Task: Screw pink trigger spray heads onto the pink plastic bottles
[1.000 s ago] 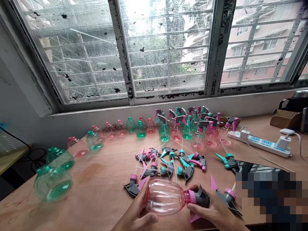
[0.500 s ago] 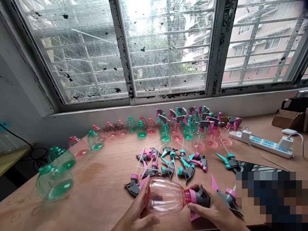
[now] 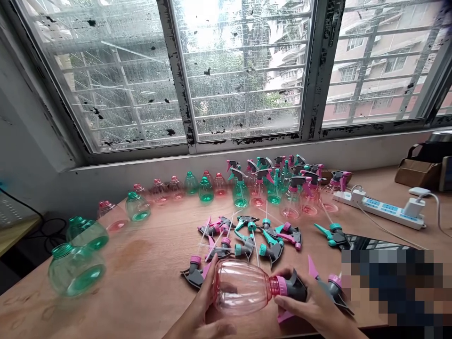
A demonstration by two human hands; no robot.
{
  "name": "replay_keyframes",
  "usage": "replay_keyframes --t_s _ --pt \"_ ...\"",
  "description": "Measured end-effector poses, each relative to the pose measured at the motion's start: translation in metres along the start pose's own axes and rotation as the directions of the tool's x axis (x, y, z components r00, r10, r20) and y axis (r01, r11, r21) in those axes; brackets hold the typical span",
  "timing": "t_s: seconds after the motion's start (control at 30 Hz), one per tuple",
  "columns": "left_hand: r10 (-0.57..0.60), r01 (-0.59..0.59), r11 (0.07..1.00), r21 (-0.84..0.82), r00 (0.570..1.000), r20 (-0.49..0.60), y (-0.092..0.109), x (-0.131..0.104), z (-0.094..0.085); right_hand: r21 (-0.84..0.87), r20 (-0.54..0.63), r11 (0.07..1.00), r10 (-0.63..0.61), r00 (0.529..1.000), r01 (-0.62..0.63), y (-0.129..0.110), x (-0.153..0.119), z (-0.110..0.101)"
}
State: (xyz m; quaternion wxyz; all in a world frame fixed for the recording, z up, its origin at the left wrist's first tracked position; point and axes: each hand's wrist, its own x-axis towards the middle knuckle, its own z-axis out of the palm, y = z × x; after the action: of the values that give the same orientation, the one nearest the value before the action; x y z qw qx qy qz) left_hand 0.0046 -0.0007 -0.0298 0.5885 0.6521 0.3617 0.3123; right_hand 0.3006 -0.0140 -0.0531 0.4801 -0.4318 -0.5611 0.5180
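A clear pink spray bottle (image 3: 242,287) lies sideways between my hands at the table's front. My left hand (image 3: 205,306) cups its round base, fingers behind and thumb below. At the neck, my right hand (image 3: 310,299) grips the grey and pink trigger sprayer (image 3: 287,287), which sits on the bottle's mouth. How tightly it is seated I cannot tell. Just beyond the bottle lies a pile of loose trigger sprayers (image 3: 247,247) in grey with pink or teal parts. Another pink and grey sprayer (image 3: 334,285) rests right of my right hand.
Green and pink open bottles (image 3: 77,278) line the table's left side and back. Several bottles with sprayers fitted (image 3: 293,202) stand at the back middle. A white power strip (image 3: 379,209) with cables lies at right, near a dark flat screen (image 3: 381,245), partly blurred out.
The view has shifted slightly. My left hand's fingers show a little differently behind the bottle's base; my right hand keeps its grip on the sprayer.
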Motion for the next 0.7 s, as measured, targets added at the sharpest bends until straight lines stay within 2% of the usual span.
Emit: replay_keyframes --t_s 0.13,0.27,0.5,0.7 --pt "-0.030 0.031 0.999 -0.027 0.999 0.029 0.005 -0.002 -0.001 -0.019 0.024 1.000 -0.005 1.000 0.005 0.000 0.000 -0.001" --pt "-0.026 0.026 0.999 0.045 1.000 -0.004 0.010 -0.003 0.001 0.014 0.003 1.000 -0.009 1.000 0.009 0.001 0.000 0.001" --pt "0.026 -0.028 0.995 0.094 0.999 0.020 -0.004 0.000 -0.002 -0.020 0.009 1.000 0.012 1.000 -0.012 -0.004 0.000 0.000" --pt "-0.008 0.006 0.998 0.056 0.999 0.042 0.007 -0.002 0.000 -0.066 0.034 0.998 -0.012 0.999 0.015 -0.004 0.000 -0.001"
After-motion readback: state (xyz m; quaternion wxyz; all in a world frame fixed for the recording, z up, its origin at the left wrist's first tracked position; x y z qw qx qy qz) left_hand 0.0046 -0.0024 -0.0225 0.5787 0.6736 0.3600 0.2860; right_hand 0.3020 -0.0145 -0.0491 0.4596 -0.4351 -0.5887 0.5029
